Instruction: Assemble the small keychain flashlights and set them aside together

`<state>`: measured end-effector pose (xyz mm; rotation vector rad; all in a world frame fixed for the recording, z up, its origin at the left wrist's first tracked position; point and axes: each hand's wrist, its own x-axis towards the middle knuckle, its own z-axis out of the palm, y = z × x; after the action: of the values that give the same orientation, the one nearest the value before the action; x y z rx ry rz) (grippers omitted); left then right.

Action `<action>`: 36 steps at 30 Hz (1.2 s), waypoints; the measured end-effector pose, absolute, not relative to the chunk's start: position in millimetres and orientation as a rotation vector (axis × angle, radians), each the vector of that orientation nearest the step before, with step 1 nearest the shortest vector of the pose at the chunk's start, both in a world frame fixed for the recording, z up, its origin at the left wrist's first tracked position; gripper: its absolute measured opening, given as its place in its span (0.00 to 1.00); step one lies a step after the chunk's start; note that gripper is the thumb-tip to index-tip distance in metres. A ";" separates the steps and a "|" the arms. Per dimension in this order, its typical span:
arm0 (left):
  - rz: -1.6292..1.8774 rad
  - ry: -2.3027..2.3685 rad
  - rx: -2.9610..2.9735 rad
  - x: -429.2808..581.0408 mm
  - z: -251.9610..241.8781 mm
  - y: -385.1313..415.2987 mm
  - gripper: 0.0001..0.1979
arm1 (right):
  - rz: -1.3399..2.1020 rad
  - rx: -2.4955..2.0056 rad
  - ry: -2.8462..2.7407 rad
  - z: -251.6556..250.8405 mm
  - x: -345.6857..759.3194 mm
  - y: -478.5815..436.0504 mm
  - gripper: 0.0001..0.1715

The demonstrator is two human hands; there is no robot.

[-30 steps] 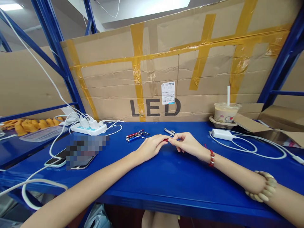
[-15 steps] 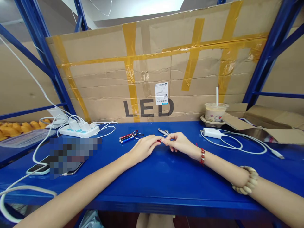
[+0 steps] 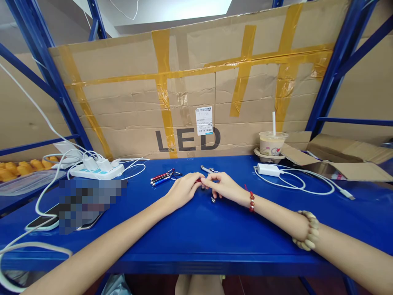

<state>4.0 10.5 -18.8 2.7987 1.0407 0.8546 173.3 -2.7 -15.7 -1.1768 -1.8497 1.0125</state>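
My left hand (image 3: 184, 189) is closed around a small red metal tube (image 3: 199, 180), and only a short stretch of it shows. From the other side, the bent fingers of my right hand (image 3: 223, 185) pinch the tube's right end. Just under those fingers shows a small silver piece (image 3: 213, 200); I cannot tell whether they hold it or it rests on the table. To the left lie slim red tubes (image 3: 162, 175) and a blue tube (image 3: 162, 180) with a dark clip at their end. Behind the hands lies a silver tube (image 3: 206, 169) with small metal parts beside it.
A white power strip (image 3: 98, 171) with tangled cables sits at the left, with phones (image 3: 43, 221) in front. At the right stand a lidded drink cup (image 3: 272, 143) with a straw, a white charger (image 3: 268, 169) with cable, and an open carton (image 3: 346, 151). Taped cardboard (image 3: 132, 106) closes the back.
The whole view has shifted slightly, so everything appears farther left. Both hands keep their hold on the red tube. The small silver piece now shows beneath my right fingers.
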 end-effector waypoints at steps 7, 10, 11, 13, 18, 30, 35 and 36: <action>0.827 1.314 2.740 3.1 -15.0 10.2 0.09 | 0.633 -1.287 -1.969 -15.2 180.7 -0.7 0.22; 0.854 1.362 2.689 2.4 -14.9 11.5 0.08 | 0.464 -1.332 -2.049 -15.5 181.0 -3.0 0.15; 0.865 1.367 2.676 2.5 -14.9 11.4 0.08 | 0.424 -1.337 -2.073 -16.0 181.1 -3.3 0.14; 0.876 1.365 2.657 2.8 -14.6 10.3 0.07 | 0.368 -1.344 -2.123 -17.1 181.4 -3.2 0.14; 0.889 1.293 2.688 2.6 -13.6 7.3 0.05 | 0.328 -1.389 -2.192 -17.0 181.4 -2.4 0.11; 0.937 1.037 2.783 0.7 -16.2 12.8 0.03 | 0.199 -1.485 -2.230 -11.0 184.9 -0.1 0.07; 0.906 1.037 2.838 0.5 -15.1 11.9 0.05 | 0.181 -1.529 -2.219 -7.8 186.3 -1.5 0.09; 0.899 1.051 2.843 0.3 -15.1 12.1 0.05 | 0.162 -1.526 -2.220 -7.4 186.9 -1.5 0.10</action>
<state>0.3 12.1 -15.1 2.8426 1.0509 0.8993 186.9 -1.5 -7.4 -1.5256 -2.2199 0.1620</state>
